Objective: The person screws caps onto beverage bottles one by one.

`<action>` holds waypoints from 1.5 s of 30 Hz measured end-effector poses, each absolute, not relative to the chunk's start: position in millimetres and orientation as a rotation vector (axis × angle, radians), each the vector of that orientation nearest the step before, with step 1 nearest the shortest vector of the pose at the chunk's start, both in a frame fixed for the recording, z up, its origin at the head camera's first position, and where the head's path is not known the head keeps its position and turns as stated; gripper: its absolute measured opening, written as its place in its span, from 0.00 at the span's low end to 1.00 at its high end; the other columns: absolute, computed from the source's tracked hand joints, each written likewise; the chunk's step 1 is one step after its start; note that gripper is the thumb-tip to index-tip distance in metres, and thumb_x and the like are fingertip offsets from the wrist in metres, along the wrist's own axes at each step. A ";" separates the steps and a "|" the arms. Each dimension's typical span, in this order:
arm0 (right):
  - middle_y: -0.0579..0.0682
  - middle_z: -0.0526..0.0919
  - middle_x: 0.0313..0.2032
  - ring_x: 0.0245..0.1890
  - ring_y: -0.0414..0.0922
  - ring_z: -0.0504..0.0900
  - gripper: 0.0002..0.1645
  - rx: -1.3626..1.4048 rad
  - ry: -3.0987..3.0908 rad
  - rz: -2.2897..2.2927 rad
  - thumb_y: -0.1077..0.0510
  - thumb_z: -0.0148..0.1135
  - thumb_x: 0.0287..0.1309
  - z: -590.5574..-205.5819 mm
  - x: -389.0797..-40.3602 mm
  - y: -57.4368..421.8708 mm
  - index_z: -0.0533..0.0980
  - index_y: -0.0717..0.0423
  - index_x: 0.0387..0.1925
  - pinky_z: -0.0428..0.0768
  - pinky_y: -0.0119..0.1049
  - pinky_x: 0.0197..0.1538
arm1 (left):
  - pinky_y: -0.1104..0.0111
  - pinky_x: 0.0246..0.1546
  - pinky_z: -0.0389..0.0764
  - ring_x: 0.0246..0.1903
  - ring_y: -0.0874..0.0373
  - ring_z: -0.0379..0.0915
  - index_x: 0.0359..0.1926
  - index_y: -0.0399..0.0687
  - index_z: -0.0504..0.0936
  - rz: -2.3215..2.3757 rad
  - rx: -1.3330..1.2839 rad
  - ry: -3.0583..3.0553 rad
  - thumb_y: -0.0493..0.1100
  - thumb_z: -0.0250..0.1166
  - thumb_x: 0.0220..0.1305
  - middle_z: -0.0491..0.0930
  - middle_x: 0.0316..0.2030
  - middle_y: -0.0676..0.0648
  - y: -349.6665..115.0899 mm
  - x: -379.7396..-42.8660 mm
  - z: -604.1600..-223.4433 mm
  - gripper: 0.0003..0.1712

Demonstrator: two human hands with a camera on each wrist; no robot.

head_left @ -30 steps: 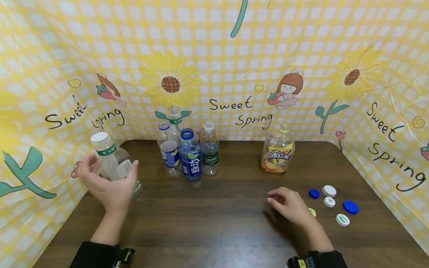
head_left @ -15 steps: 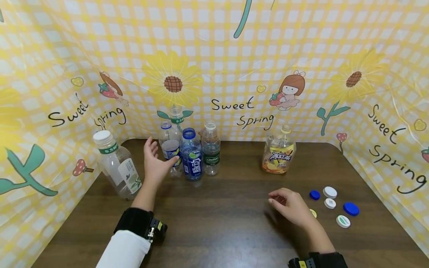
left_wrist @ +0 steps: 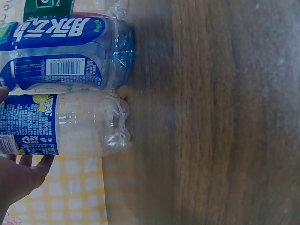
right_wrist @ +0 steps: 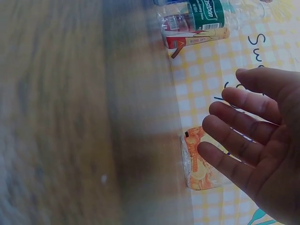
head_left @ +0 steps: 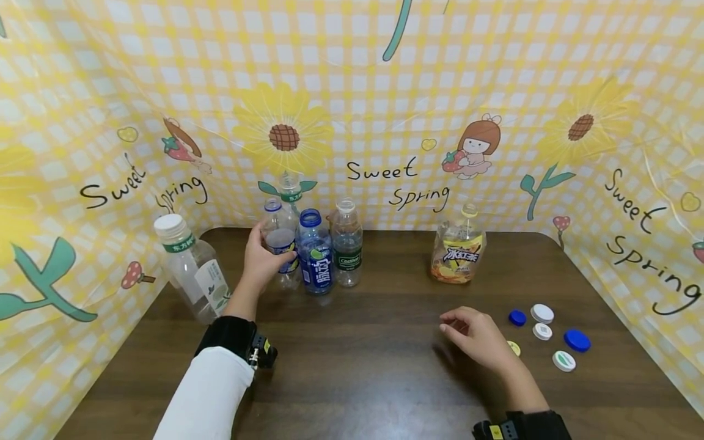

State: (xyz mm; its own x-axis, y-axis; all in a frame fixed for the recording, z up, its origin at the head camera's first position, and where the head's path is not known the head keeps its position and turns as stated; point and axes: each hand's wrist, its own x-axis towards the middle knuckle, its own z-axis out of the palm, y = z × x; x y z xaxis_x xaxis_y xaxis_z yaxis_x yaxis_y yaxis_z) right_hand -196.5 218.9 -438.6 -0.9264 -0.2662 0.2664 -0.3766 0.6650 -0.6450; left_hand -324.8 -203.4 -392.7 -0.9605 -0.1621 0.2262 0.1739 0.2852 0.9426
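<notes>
My left hand (head_left: pixel 258 263) holds a clear plastic bottle (head_left: pixel 281 234) with a blue neck ring and a blue-and-yellow label. Its thumb lies across the front of the label, while the fingers reach around the left side. In the left wrist view, fingertips (left_wrist: pixel 44 164) touch the bottle's side by the label. Right beside it stands an uncapped blue bottle (head_left: pixel 315 256). My right hand (head_left: pixel 480 340) hovers over the table with loosely bent fingers and holds nothing. Close to its wrist is a yellow cap (head_left: pixel 514 348), partly hidden by the hand.
A larger white-capped bottle (head_left: pixel 192 269) stands at the left. Behind the held bottle is a green-banded bottle (head_left: pixel 289 186); a green-labelled bottle (head_left: pixel 347 244) stands further right. An orange-yellow labelled bottle (head_left: pixel 459 250) is at the back right. Several blue and white caps (head_left: pixel 577 340) lie at the right.
My left hand has left the white-capped bottle, moved right and closed around the bottle with the blue neck ring. The right hand has stayed in place.
</notes>
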 end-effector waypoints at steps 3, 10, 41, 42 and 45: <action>0.46 0.82 0.35 0.32 0.41 0.80 0.09 0.532 -2.723 1.110 0.62 0.67 0.58 -439.6 -197.0 219.3 0.82 0.63 0.40 0.80 0.34 0.36 | 0.54 0.64 0.64 0.64 0.44 0.61 0.71 0.41 0.57 -1.731 -0.004 -2.284 0.28 0.72 0.51 0.65 0.64 0.36 -204.2 -325.3 -393.6 0.48; 0.46 0.82 0.35 0.33 0.41 0.80 0.09 0.526 -2.727 1.107 0.62 0.66 0.59 -438.6 -196.5 218.7 0.82 0.63 0.40 0.80 0.34 0.36 | 0.52 0.62 0.67 0.62 0.44 0.62 0.70 0.40 0.59 -1.730 -0.017 -2.276 0.30 0.72 0.52 0.67 0.63 0.36 -206.0 -324.3 -393.1 0.46; 0.46 0.82 0.35 0.33 0.40 0.80 0.09 0.542 -2.707 1.124 0.62 0.66 0.59 -440.3 -194.9 221.3 0.82 0.63 0.40 0.81 0.34 0.36 | 0.53 0.61 0.67 0.61 0.45 0.64 0.70 0.40 0.60 -1.700 -0.061 -2.312 0.29 0.72 0.51 0.68 0.62 0.35 -208.2 -287.0 -393.9 0.47; 0.46 0.82 0.36 0.33 0.40 0.80 0.09 0.543 -2.708 1.122 0.62 0.66 0.59 -440.6 -194.9 221.5 0.82 0.63 0.40 0.81 0.34 0.37 | 0.53 0.61 0.67 0.61 0.45 0.64 0.70 0.41 0.60 -1.693 -0.069 -2.324 0.30 0.72 0.51 0.68 0.62 0.36 -207.7 -284.2 -393.5 0.46; 0.45 0.82 0.36 0.33 0.39 0.80 0.09 0.543 -2.715 1.114 0.62 0.66 0.59 -440.9 -195.0 222.1 0.82 0.62 0.40 0.81 0.34 0.37 | 0.52 0.63 0.66 0.62 0.44 0.64 0.69 0.41 0.61 -1.687 -0.112 -2.337 0.32 0.73 0.51 0.68 0.61 0.36 -204.8 -275.4 -391.9 0.46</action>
State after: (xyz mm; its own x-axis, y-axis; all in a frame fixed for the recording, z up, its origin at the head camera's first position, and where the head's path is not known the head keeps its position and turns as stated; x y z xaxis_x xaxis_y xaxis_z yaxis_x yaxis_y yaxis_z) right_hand -195.0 222.1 -440.9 -0.9218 -0.2705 0.2775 -0.3875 0.6573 -0.6464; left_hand -275.4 -204.8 -391.9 -0.9641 -0.0868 0.2508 0.2107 0.3239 0.9223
